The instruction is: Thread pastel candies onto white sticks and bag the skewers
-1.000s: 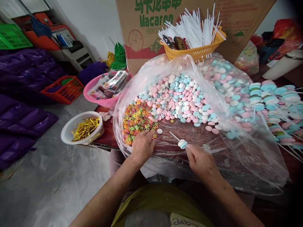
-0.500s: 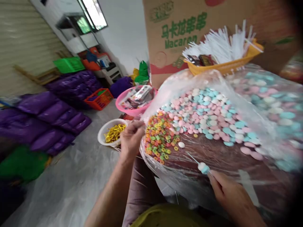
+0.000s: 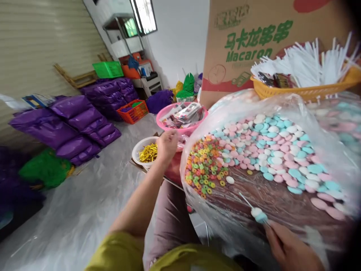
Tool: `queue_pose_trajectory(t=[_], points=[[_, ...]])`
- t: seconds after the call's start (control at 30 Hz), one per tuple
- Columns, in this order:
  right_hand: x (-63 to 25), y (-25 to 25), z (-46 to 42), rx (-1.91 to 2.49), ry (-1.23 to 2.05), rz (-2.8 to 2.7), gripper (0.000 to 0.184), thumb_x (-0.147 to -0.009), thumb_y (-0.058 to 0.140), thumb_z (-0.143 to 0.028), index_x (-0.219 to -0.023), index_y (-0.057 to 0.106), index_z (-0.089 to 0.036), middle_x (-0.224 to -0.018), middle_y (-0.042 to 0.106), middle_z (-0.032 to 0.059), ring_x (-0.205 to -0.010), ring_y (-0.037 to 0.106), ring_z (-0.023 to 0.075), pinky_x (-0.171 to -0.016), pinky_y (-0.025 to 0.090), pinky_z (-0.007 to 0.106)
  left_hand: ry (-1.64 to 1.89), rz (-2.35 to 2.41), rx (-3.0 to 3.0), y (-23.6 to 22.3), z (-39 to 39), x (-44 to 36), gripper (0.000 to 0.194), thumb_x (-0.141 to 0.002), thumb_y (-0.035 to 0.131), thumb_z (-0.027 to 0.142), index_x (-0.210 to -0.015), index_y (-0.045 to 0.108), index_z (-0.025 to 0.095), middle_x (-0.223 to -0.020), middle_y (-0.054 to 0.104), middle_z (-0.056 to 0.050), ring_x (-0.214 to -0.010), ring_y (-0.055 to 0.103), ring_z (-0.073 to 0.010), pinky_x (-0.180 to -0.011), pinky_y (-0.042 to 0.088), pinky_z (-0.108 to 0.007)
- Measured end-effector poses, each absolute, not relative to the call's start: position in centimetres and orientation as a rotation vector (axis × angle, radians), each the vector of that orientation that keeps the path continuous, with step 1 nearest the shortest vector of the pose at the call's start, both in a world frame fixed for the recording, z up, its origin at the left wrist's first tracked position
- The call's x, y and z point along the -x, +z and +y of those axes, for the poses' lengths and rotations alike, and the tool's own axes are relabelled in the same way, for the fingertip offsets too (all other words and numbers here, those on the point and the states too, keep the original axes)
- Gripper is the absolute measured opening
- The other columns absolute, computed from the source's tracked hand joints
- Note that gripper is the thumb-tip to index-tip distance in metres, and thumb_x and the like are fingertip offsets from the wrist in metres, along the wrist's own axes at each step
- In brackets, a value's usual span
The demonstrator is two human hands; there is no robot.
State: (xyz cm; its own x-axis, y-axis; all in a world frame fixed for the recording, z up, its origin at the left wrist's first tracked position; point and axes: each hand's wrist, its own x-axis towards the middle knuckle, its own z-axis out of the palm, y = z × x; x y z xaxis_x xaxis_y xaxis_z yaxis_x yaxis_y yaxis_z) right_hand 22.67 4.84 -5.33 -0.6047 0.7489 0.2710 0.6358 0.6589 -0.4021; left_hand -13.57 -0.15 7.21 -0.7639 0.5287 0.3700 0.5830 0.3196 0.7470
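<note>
My right hand (image 3: 291,244) pinches one end of a candy skewer (image 3: 258,215). White and blue candies sit on its thin white stick, whose bare tip points away to the left. Beside the pink basin (image 3: 163,130) and the white bowl of gold twist ties (image 3: 148,152), my left hand (image 3: 167,146) has its fingers curled together; what they hold, if anything, I cannot make out. Small coloured candy rings (image 3: 203,165) lie in a heap on the plastic-covered surface. A larger spread of pink, white and blue oval candies (image 3: 273,150) lies to their right.
Clear plastic sheeting (image 3: 293,107) rises around the candies. Behind stand a yellow basket (image 3: 307,92) of white sticks and a cardboard box (image 3: 217,64). Purple packs (image 3: 70,120), an orange crate (image 3: 132,112) and a green sack (image 3: 45,167) rest on the left floor.
My left hand has moved from the plastic's edge beside the candy rings toward the pink basin. The view has turned left. My right hand still holds the candy skewer.
</note>
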Motion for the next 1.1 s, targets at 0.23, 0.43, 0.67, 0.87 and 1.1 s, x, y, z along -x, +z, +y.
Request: queue_pose_trajectory(t=[0.23,0.43,0.67,0.87,1.1], points=[[-21.6,-4.1,3.8,1.143,0.279,-2.498,0.034,-0.092,0.030,-0.036,-0.075,0.055,-0.021,-0.071,0.064,0.0039,-0.063,0.060,0.0167,-0.055,0.039,0.026,-0.809,-2.811,2.019,3.5,-2.8,6.0,0.014,-0.073,0.058,0.015,-0.062,0.066,0.018,-0.069,0.063,-0.005,-0.072,0.060,-0.0180,-0.071,0.046,-0.027],[-21.8,-3.9,3.4,1.104,0.270,-2.463,0.032,-0.093,0.030,-0.030,-0.077,0.056,-0.019,-0.069,0.061,0.0043,-0.064,0.057,0.0163,-0.056,0.037,0.025,-0.797,-2.899,1.924,1.3,-2.4,6.1,0.013,-0.067,0.058,0.008,-0.061,0.064,0.018,-0.075,0.062,-0.006,-0.084,0.060,-0.0212,-0.081,0.046,-0.032],[-20.2,-1.0,2.2,0.948,0.510,-2.357,0.026,-0.092,0.038,-0.027,-0.076,0.057,-0.019,-0.066,0.059,0.0013,-0.060,0.054,0.0116,-0.059,0.039,0.021,-1.390,-2.889,1.650,1.5,-3.7,5.7,0.017,-0.076,0.055,0.026,-0.086,0.065,0.016,-0.079,0.065,-0.004,-0.075,0.062,-0.0164,-0.074,0.051,-0.031],[-17.5,0.7,1.2,0.892,0.418,-2.419,0.027,-0.091,0.035,-0.017,-0.075,0.057,-0.018,-0.067,0.057,0.0023,-0.062,0.054,0.0127,-0.057,0.035,0.023,-3.178,-2.613,0.869,2.4,-2.5,1.5,0.028,-0.052,0.081,0.030,-0.069,0.065,0.014,-0.062,0.062,0.001,-0.058,0.060,-0.0103,-0.061,0.054,-0.026],[-18.5,0.3,0.8,1.114,0.166,-2.527,0.025,-0.088,0.038,-0.014,-0.075,0.058,-0.018,-0.066,0.056,0.0008,-0.059,0.052,0.0126,-0.051,0.025,0.026,-3.386,-2.423,0.784,2.4,-2.4,0.5,0.024,-0.048,0.085,0.023,-0.063,0.069,0.014,-0.066,0.065,0.001,-0.064,0.059,-0.0092,-0.067,0.053,-0.025]])
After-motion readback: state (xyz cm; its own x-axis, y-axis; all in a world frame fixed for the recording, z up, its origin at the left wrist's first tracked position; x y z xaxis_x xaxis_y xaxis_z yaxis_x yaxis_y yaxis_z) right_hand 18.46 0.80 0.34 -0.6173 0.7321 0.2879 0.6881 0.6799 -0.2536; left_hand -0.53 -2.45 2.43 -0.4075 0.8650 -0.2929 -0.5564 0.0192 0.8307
